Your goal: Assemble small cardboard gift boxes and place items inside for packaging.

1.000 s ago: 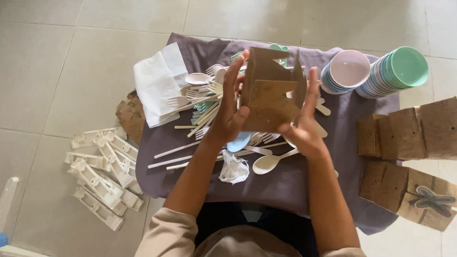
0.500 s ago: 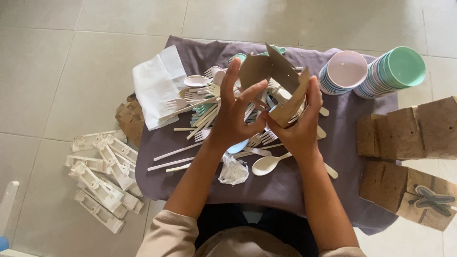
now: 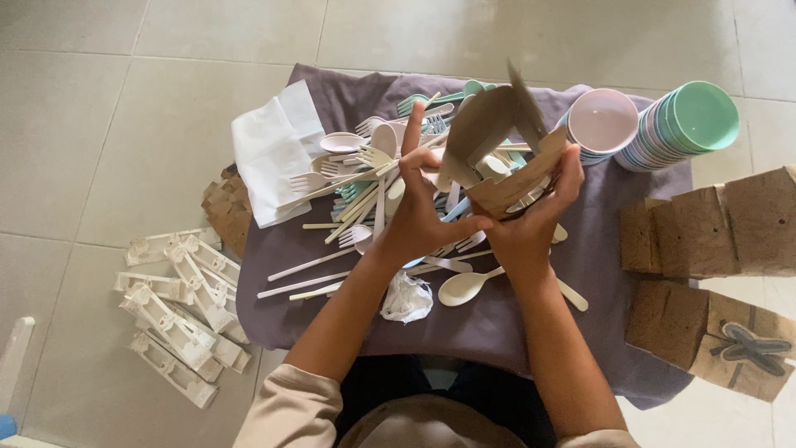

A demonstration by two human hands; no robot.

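Risk: the half-folded brown cardboard box (image 3: 497, 158) could spring open or tear at a crease, since its flaps stand loose and only fingertips hold it.
Spill risk: a slip would drop it onto the pile of plastic cutlery (image 3: 365, 187) and scatter pieces off the purple cloth (image 3: 497, 332).
Box position: above the cloth's middle, between both hands, tilted.
Left hand (image 3: 419, 211): fingers spread, pressing the box's left side.
Right hand (image 3: 535, 220): closed around the lower right edge.
Nearby: 2 stacks of bowls (image 3: 655, 124) to the right.
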